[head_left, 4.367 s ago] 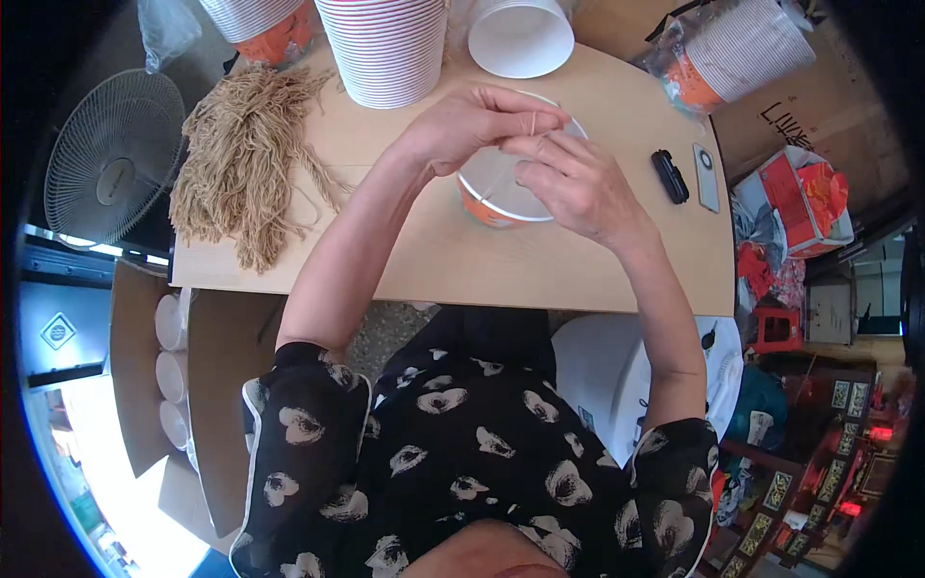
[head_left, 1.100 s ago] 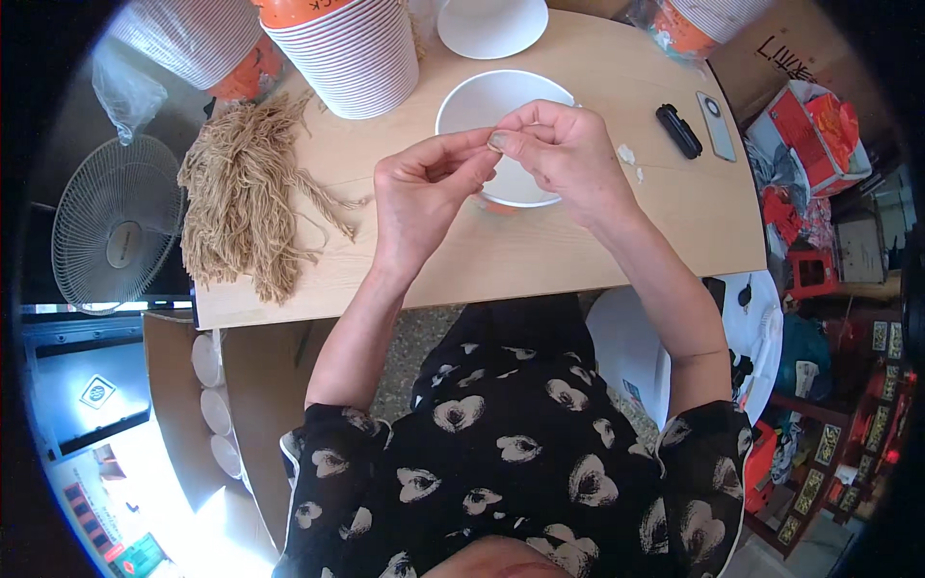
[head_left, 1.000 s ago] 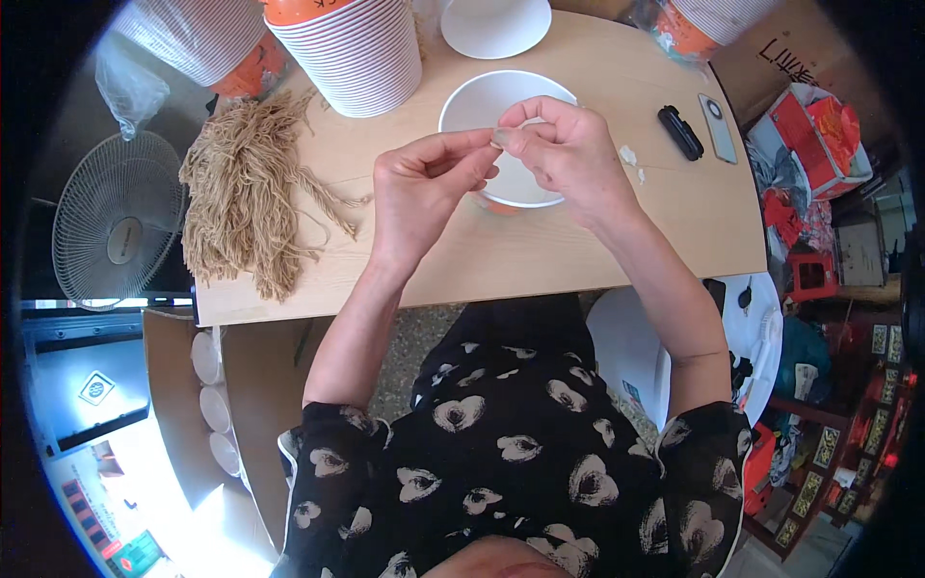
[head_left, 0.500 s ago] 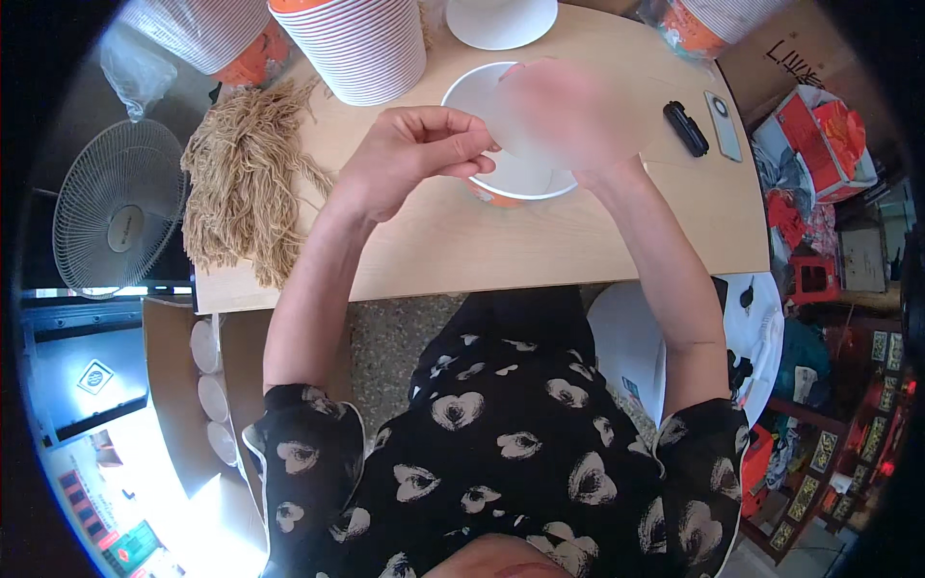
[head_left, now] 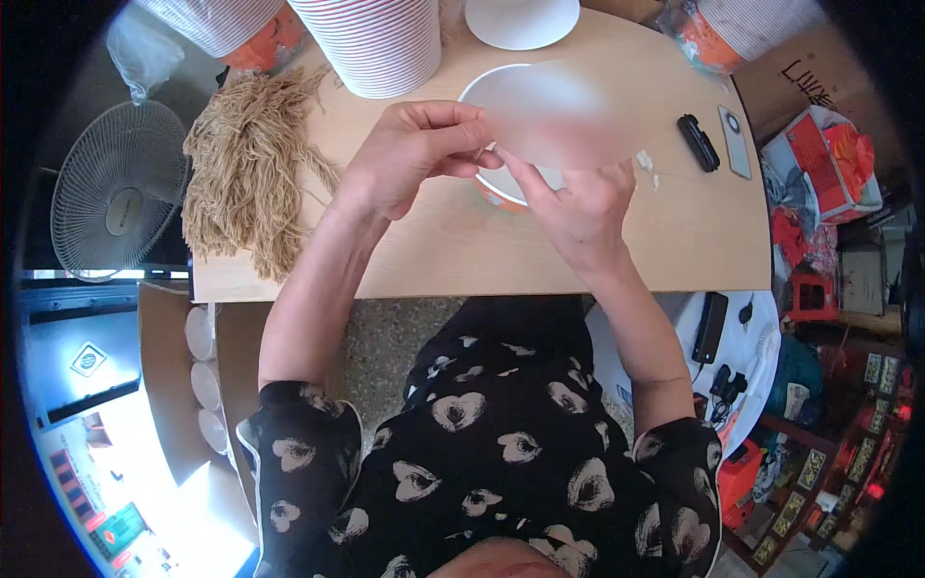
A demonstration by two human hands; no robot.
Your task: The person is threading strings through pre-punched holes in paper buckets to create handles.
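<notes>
Over a wide white paper tub [head_left: 505, 196] with an orange pattern, both hands meet. My left hand [head_left: 409, 159] is closed in a pinch, and a tiny pale bit shows at its fingertips, too small to name. My right hand [head_left: 586, 214] has its thumb stretched toward those fingertips, touching or nearly so. A pale blur covers the right fingers and part of the tub, so whatever they hold is hidden. Small white scraps [head_left: 644, 160] lie on the table to the right of the tub.
On the table [head_left: 424, 260] are a tan yarn bundle [head_left: 246, 178], a tall stack of white tubs [head_left: 376, 48], a white round dish [head_left: 520, 21], a black clip-like object [head_left: 698, 143] and a phone [head_left: 734, 142]. A fan [head_left: 120, 197] stands left; an open carton [head_left: 173, 356] is below.
My right hand has come down and left, bringing its thumb to the left fingertips. The left hand keeps its pinch. The view has shifted slightly, and scraps now show on the right.
</notes>
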